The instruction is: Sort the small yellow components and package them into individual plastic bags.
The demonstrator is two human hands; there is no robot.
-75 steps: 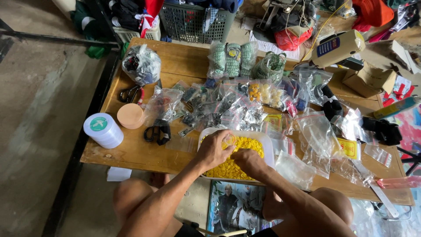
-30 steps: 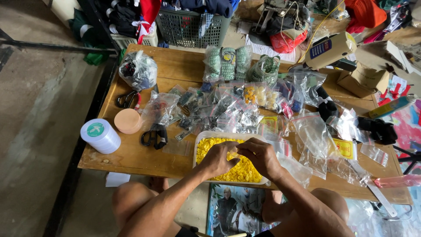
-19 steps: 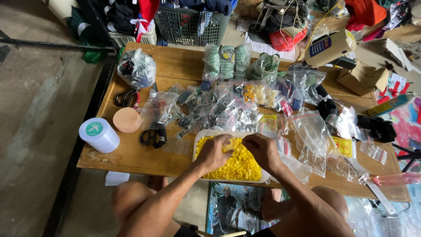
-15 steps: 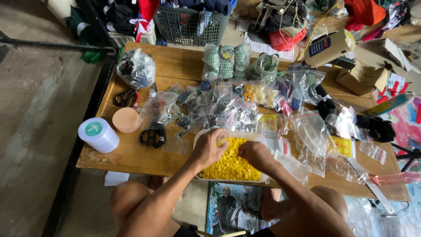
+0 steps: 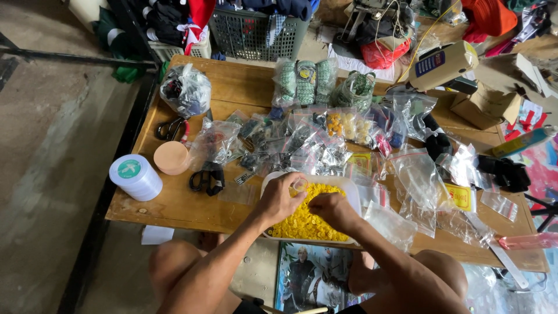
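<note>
A white rectangular tray (image 5: 353, 189) full of small yellow buttons (image 5: 302, 224) sits at the near edge of a wooden table (image 5: 174, 203). My left hand (image 5: 280, 198) is over the tray's left half and pinches a small clear plastic bag (image 5: 299, 186) between thumb and fingers. My right hand (image 5: 330, 209) rests curled on the yellow buttons just right of it, its fingers closed; what they grip is hidden.
Behind the tray lie several clear bags of small parts (image 5: 290, 145). Black scissors (image 5: 208, 179), a peach round lid (image 5: 172, 157) and a white tape roll (image 5: 135, 177) stand to the left. Cardboard boxes (image 5: 485, 107) and a plastic basket (image 5: 250, 32) lie beyond.
Both hands stayed at the tray, shifting among the buttons. My left hand now holds a small clear bag up over the buttons, and my right hand has drawn in beside it.
</note>
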